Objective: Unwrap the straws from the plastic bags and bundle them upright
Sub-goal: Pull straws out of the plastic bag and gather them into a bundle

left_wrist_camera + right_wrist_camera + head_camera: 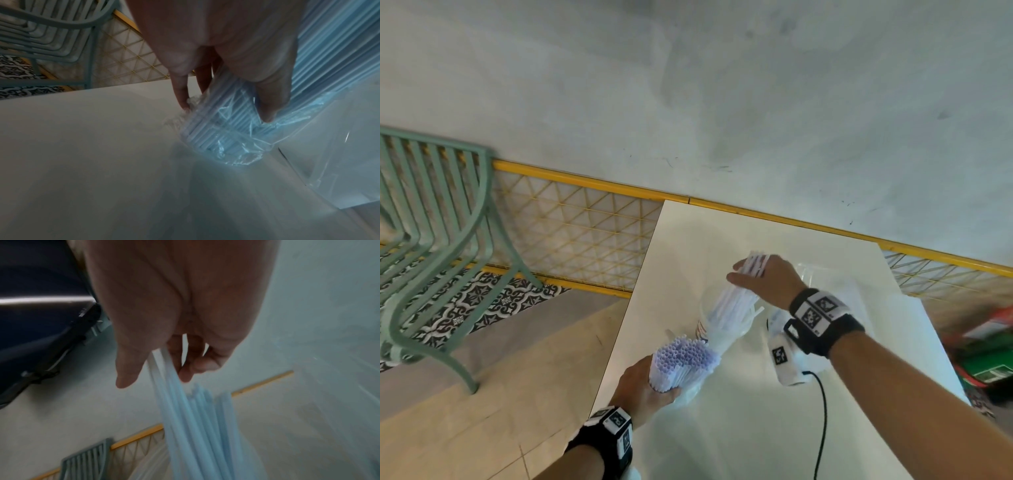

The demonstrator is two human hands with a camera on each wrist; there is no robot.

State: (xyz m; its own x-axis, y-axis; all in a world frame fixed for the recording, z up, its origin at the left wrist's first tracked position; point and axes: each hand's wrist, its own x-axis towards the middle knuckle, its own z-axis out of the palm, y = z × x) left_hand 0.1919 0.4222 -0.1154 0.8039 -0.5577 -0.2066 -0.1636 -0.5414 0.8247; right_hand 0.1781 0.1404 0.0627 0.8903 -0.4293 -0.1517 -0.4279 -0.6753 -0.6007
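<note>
My left hand (654,387) grips a thick bundle of pale straws (681,356) near the table's left edge, their open ends facing up. In the left wrist view, crumpled clear plastic bag (236,146) still wraps the bundle's lower end on the table, with my left hand (226,110) curled round it. My right hand (750,274) pinches several loose straws (755,263) above a clear cup (703,322) that holds more tilted straws. The right wrist view shows these straws (195,418) hanging between thumb and fingers of my right hand (156,379).
The white table (756,428) stands against a yellow lattice rail (571,219). An empty clear bag (825,277) lies behind my right hand. A black cable (823,411) trails over the table. A green chair (431,240) stands left; red and green boxes (989,349) sit right.
</note>
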